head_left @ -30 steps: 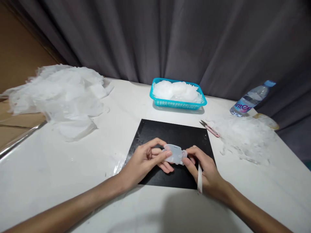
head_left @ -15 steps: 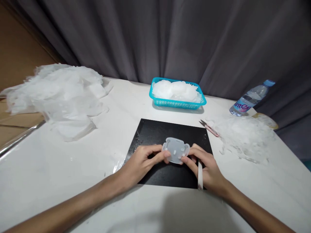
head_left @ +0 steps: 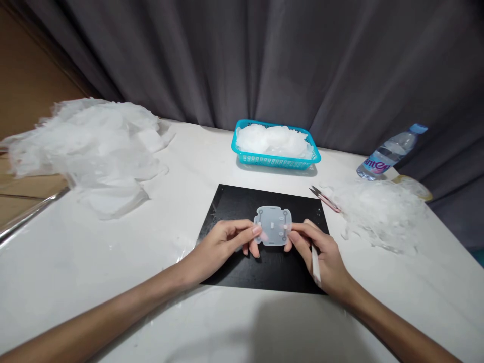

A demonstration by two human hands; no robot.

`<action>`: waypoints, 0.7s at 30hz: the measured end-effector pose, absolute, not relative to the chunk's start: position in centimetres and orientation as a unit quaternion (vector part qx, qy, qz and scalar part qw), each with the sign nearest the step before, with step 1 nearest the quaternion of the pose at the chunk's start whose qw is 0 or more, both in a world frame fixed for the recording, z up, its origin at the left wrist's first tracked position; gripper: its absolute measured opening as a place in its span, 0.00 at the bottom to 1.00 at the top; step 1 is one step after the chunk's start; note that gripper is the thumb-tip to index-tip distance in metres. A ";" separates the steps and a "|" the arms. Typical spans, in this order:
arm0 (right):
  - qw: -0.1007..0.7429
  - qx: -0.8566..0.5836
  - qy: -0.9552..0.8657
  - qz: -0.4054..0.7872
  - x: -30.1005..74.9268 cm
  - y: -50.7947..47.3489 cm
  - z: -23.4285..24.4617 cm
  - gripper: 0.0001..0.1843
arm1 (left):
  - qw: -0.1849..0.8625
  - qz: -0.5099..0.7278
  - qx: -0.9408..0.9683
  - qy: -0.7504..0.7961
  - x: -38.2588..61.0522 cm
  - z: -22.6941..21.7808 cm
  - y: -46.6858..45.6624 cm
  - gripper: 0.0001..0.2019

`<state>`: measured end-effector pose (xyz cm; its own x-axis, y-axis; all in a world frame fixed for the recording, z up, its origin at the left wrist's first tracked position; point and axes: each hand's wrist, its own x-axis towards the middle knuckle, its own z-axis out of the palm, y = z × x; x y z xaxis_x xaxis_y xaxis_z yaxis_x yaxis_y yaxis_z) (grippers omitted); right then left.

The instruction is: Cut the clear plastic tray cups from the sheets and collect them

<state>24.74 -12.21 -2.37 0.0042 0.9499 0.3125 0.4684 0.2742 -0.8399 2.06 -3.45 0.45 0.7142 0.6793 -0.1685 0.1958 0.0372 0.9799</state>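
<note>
A translucent, rounded flat plastic piece [head_left: 273, 227] with small holes and raised bits is held up over a black mat [head_left: 242, 269]. My left hand [head_left: 225, 247] pinches its left edge between thumb and fingers. At the right edge, my right hand [head_left: 319, 252] grips it with thumb and forefinger. A slim white stick-like tool [head_left: 315, 264] also rests in my right hand, pointing down toward me; its working end is hidden.
A blue basket [head_left: 278, 161] of white translucent pieces stands behind the mat. Thread snips [head_left: 325, 199] lie to the right, beside a heap of clear scraps [head_left: 381, 214] and a water bottle [head_left: 391, 154]. White plastic bags [head_left: 102, 146] are piled at left.
The plastic piece has turned to face me more squarely and risen slightly. My fingers have shifted on its edges, and the white tool in my right hand has tilted.
</note>
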 end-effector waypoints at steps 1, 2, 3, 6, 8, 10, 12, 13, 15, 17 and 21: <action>0.459 -0.542 -0.654 0.262 24.8 -12.2 -2.3 0.10 | 0.643 0.187 0.667 0.326 2.0 0.4 -3.3 0.22; 0.460 -0.542 -0.652 0.262 24.8 -12.2 -2.3 0.10 | 0.645 0.186 0.666 0.325 2.0 0.3 -3.3 0.23; 0.461 -0.543 -0.650 0.264 24.8 -12.2 -2.2 0.11 | 0.646 0.185 0.666 0.324 1.9 0.3 -3.2 0.23; 0.461 -0.546 -0.648 0.264 24.9 -12.2 -2.1 0.12 | 0.645 0.185 0.670 0.316 1.9 0.4 -3.0 0.23; 0.462 -0.546 -0.651 0.254 24.9 -12.2 -2.1 0.11 | 0.642 0.185 0.675 0.313 2.0 0.4 -3.0 0.23; 0.462 -0.542 -0.657 0.246 24.9 -12.2 -2.1 0.12 | 0.636 0.184 0.681 0.311 2.0 0.5 -2.9 0.23; 0.463 -0.538 -0.660 0.245 24.9 -12.3 -2.0 0.14 | 0.629 0.183 0.688 0.312 2.0 0.5 -2.9 0.23; 0.463 -0.539 -0.660 0.246 24.9 -12.3 -1.9 0.14 | 0.625 0.182 0.691 0.313 2.0 0.4 -3.0 0.23; 0.464 -0.544 -0.654 0.248 24.8 -12.3 -1.7 0.15 | 0.617 0.181 0.698 0.314 1.9 0.4 -3.1 0.23; 0.466 -0.551 -0.646 0.249 24.8 -12.2 -1.5 0.15 | 0.605 0.178 0.709 0.316 1.8 0.5 -3.2 0.23; 0.468 -0.554 -0.646 0.241 24.8 -12.1 -1.6 0.17 | 0.589 0.168 0.724 0.317 1.9 0.7 -3.2 0.24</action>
<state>24.76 -12.11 -1.62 0.0506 0.9400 0.3374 0.4895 0.2711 -0.8288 1.86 -3.24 0.69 0.7428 0.6567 -0.1302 0.2618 -0.1059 0.9593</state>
